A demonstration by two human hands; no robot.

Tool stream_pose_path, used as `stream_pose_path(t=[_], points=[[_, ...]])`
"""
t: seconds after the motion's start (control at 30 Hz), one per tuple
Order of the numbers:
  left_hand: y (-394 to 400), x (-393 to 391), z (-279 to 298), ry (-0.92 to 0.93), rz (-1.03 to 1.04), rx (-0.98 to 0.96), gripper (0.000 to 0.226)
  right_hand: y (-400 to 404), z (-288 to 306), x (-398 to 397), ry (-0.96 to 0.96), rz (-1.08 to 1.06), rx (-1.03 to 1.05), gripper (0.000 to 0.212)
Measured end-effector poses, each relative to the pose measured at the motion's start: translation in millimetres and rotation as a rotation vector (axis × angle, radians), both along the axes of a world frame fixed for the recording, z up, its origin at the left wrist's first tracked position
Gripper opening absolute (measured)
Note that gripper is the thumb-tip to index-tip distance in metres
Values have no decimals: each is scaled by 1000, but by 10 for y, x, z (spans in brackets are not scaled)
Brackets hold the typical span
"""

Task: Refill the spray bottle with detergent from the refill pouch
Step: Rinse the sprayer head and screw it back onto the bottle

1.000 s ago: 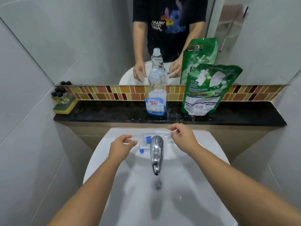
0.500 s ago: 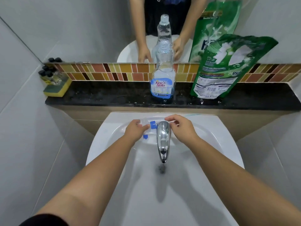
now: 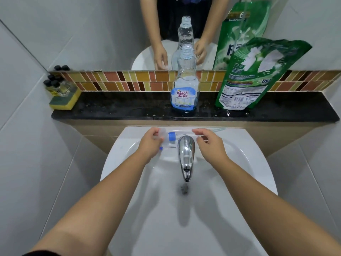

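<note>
The clear spray bottle (image 3: 185, 85), its neck uncapped and a little blue liquid at its bottom, stands upright on the black ledge (image 3: 110, 106). To its right the green refill pouch (image 3: 245, 76) leans against the mirror. The removed spray head (image 3: 170, 136), clear with a blue collar, lies at the back of the sink behind the tap. My left hand (image 3: 151, 143) grips its body. My right hand (image 3: 210, 145) pinches its thin clear tube (image 3: 217, 129), which runs off to the right.
A chrome tap (image 3: 186, 156) juts out between my hands over the white sink (image 3: 249, 157). A yellow sponge (image 3: 64, 100) with small black-capped bottles (image 3: 55, 84) sits at the ledge's left end. The ledge is wet around the pouch. Tiled walls close in on both sides.
My left hand has moved in and closed on the spray head. My right hand stays on the tube. The view has tilted down and closer to the sink.
</note>
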State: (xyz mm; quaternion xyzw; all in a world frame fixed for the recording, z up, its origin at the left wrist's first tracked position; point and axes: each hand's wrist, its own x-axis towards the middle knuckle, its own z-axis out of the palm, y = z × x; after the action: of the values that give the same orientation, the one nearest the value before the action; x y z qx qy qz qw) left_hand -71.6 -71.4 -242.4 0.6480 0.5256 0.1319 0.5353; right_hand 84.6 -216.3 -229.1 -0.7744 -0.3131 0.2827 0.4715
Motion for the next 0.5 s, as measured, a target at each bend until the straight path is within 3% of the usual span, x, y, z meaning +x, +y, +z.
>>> stream_pose_path(t=[0.13, 0.37, 0.5], points=[[-37, -94, 439, 37, -191, 362, 14, 35, 233, 140, -184, 10, 17, 35], [-91, -14, 1400, 45, -475, 890, 32, 216, 851, 90, -510, 338, 28, 54], [-162, 62, 1895, -19, -572, 1102, 36, 271, 1290, 40, -525, 247, 134, 37]])
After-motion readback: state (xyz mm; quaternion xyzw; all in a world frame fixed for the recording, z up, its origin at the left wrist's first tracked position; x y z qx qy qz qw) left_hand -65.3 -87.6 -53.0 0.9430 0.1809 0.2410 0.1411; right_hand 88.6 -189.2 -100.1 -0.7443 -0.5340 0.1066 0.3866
